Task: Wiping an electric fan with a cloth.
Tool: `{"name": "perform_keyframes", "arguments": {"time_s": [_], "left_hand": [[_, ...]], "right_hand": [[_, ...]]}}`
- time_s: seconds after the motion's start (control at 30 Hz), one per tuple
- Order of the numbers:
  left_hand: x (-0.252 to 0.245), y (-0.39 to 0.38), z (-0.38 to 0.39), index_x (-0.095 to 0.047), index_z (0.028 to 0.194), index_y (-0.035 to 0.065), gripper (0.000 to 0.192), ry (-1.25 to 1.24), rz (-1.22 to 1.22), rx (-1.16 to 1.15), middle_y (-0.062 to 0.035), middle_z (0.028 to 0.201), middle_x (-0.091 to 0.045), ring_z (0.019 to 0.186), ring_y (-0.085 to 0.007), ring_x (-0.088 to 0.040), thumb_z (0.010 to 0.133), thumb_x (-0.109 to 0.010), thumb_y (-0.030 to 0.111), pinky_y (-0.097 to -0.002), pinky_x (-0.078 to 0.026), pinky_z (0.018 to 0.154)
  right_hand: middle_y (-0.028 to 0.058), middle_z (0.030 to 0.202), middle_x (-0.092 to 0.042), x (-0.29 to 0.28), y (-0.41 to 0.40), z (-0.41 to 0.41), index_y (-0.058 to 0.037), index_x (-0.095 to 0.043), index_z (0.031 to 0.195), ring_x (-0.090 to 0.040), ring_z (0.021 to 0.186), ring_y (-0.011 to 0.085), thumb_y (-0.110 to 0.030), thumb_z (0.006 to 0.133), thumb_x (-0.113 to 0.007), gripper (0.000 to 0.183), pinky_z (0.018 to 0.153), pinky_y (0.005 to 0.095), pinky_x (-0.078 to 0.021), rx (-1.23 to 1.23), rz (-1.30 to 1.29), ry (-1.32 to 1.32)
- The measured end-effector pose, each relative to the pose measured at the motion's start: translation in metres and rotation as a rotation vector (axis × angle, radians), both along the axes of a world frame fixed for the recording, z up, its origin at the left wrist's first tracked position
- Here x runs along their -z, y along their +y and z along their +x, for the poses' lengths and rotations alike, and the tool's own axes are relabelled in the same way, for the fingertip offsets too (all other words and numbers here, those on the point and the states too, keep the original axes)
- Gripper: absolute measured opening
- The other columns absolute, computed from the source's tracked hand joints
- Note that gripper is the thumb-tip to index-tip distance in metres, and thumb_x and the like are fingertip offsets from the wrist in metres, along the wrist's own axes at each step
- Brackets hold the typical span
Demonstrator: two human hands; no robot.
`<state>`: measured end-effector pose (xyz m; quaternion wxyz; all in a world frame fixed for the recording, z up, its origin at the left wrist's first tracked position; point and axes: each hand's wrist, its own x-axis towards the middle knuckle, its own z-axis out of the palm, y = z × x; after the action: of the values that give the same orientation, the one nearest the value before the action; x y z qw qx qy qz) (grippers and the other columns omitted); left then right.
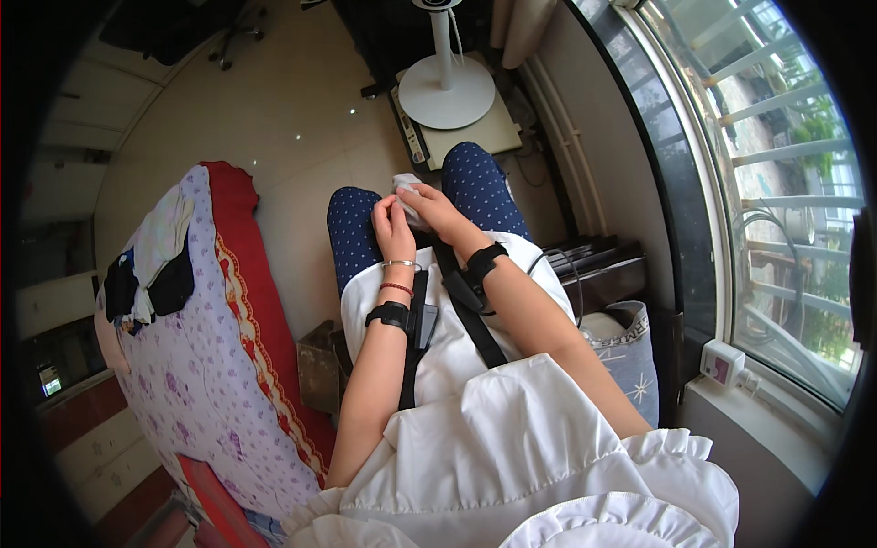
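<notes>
A small, light grey-white piece of cloth (pixel 407 180) is bunched up between my hands, just above the gap between my knees. My left hand (pixel 393 225) pinches its near left side with bent fingertips. From the right, my right hand (pixel 436 211) grips the same cloth, thumb on top. Part of the cloth is covered by my fingers, and its full shape cannot be made out. Beneath my forearms are the white top and the dark blue dotted trousers (pixel 356 216) I wear. A black strap (pixel 473 322) runs over my lap.
On my left is a bed with a purple-flowered sheet (pixel 199 370) and a pile of clothes (pixel 161 274). Ahead, a white round stand base (pixel 447 92) rests on a beige cabinet (pixel 503 133). A grey fabric basket (pixel 627 363) stands at my right, below a barred window (pixel 788 185).
</notes>
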<state>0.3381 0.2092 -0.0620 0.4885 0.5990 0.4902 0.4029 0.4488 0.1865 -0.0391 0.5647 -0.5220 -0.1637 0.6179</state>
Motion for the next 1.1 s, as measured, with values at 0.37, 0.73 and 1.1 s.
{"name": "perform_keyframes", "arguments": {"time_s": [0.37, 0.73, 1.1], "left_hand": [[-0.036, -0.006, 0.002, -0.042, 0.131, 0.0033, 0.044, 0.121, 0.238, -0.021, -0.0205, 0.134, -0.042, 0.123, -0.034, -0.044, 0.092, -0.058, 0.016, -0.0402, -0.035, 0.104], [-0.045, -0.009, 0.006, -0.054, 0.117, 0.0005, 0.032, 0.056, 0.188, 0.046, -0.0122, 0.114, -0.06, 0.107, -0.0204, -0.058, 0.086, -0.062, 0.004, -0.0305, -0.045, 0.094], [-0.025, -0.006, 0.003, -0.05, 0.119, 0.0008, 0.03, 0.077, 0.044, 0.069, -0.014, 0.112, -0.06, 0.105, -0.0236, -0.059, 0.089, -0.055, 0.004, -0.0324, -0.046, 0.093]], "right_hand": [[0.0021, 0.11, -0.06, -0.02, -0.005, 0.006, -0.008, -0.053, 0.121, -0.058, 0.098, 0.0149, -0.032, 0.098, -0.051, 0.033, 0.086, 0.0312, -0.0477, -0.234, 0.065, 0.592], [0.003, 0.099, -0.064, -0.034, -0.012, 0.009, -0.0093, -0.059, 0.112, -0.061, 0.091, 0.0146, -0.036, 0.093, -0.057, 0.033, 0.077, 0.0294, -0.0498, -0.278, -0.053, 0.446], [-0.0015, 0.088, -0.063, -0.013, -0.006, -0.001, -0.0106, -0.062, 0.097, -0.058, 0.077, 0.0083, -0.031, 0.092, -0.061, 0.021, 0.067, 0.0239, -0.048, -0.262, 0.027, 0.27]]}}
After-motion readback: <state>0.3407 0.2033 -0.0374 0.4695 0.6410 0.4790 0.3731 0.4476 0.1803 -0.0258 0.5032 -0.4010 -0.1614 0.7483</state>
